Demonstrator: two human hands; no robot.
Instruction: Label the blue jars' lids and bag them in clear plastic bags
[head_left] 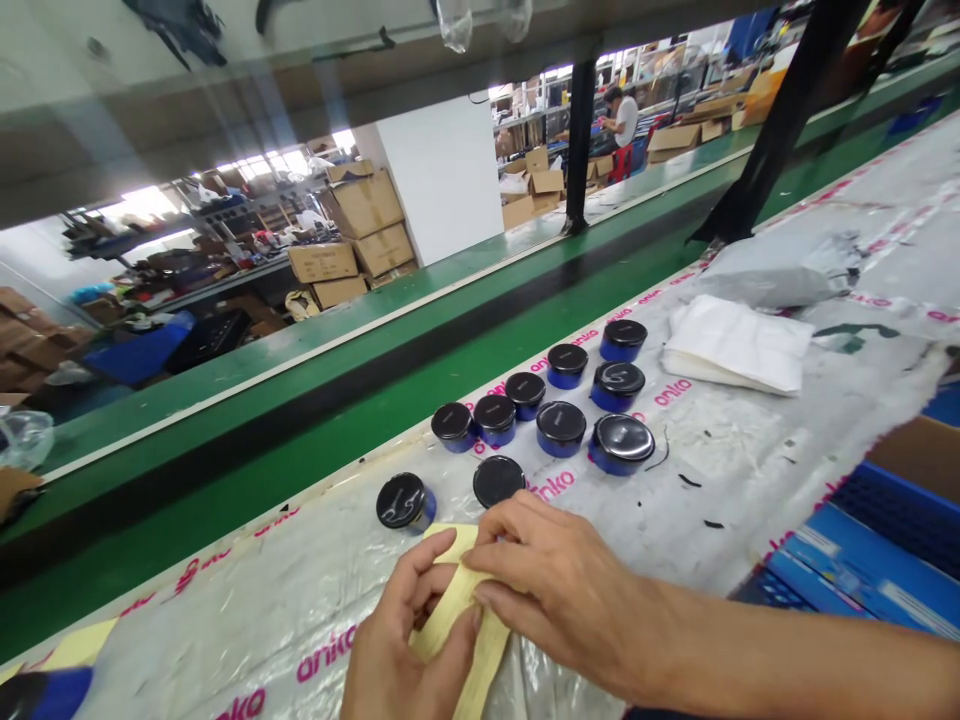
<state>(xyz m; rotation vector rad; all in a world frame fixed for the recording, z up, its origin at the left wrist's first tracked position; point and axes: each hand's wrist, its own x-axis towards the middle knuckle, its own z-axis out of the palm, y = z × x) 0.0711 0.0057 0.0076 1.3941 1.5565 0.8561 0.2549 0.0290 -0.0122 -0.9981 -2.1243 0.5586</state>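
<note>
The left hand (405, 640) and the right hand (555, 590) are closed, pinching a soft strip of yellow paper tape (480, 640). It runs long, up and down, on a shiny plastic sheet (315, 610). Just past the hands, round jars (561, 428) with shiny black lids and blue bottoms stand close together.

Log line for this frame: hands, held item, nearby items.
left hand: holds tan tape strip | right hand: holds same strip | nearest: black-lidded blue jars | on: anko-printed plastic sheet
</note>
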